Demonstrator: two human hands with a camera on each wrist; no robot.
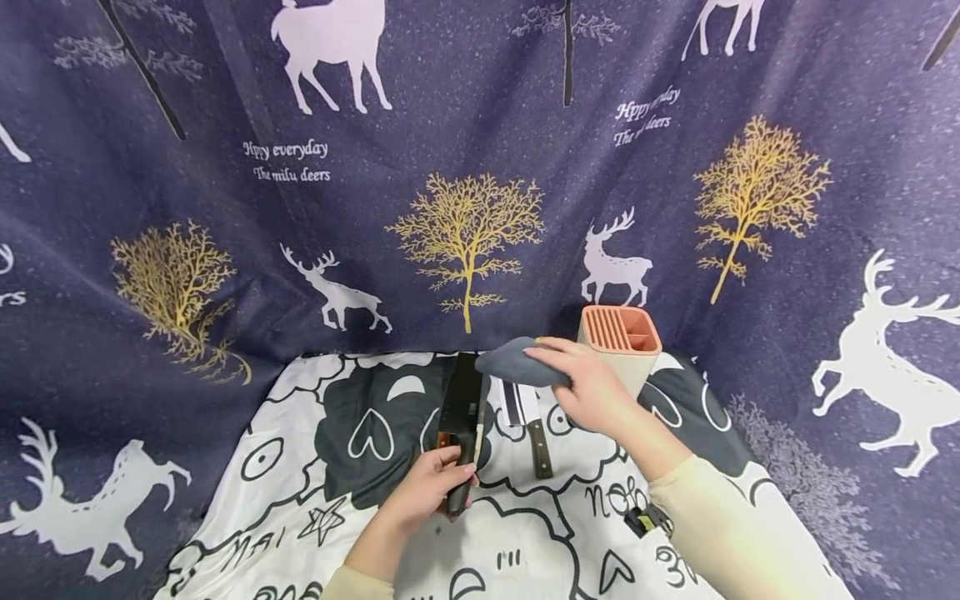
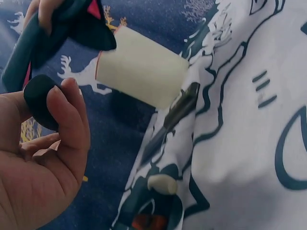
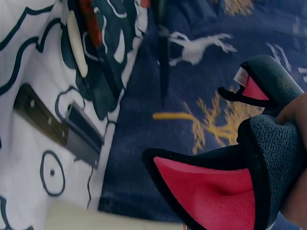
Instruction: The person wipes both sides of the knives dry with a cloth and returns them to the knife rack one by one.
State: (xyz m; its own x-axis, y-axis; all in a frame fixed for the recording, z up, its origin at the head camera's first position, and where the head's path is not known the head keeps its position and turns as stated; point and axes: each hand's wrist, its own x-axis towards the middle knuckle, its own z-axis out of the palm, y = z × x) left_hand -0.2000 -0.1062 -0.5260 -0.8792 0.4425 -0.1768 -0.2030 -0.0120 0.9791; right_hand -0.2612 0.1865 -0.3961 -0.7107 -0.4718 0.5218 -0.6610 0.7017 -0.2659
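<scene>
Deep blue drapery wraps the whole scene, back and both sides, printed with white deer and golden trees and creased at the corners, and beneath it spreads the desk, covered in a white cloth of black doodles: hearts, eyes, a star, big dark blobs. On to the lettering! The left part of the backdrop gives us "Hppy everyday", with "The milu deers" just below, and the same pair turns up again on the right, partly lost in a fold. Down on the cloth, "MAI" reads clearly at the left, and what looks like "NOH" sits at the right. There's a small pale mark on the black knife, too tiny to read, and a white tag on the grey cloth, also illegible. And here's the action: the left hand has its fingers wrapped round the knife's black handle, while the right hand is clamped on that pink-lined grey cloth, held up near the blade's upper end. A wood-handled cleaver lies on the desk to the right of the black knife, with the cream knife block standing beyond it, slotted orange top facing up, and a small black-and-yellow item nearer the front.
</scene>
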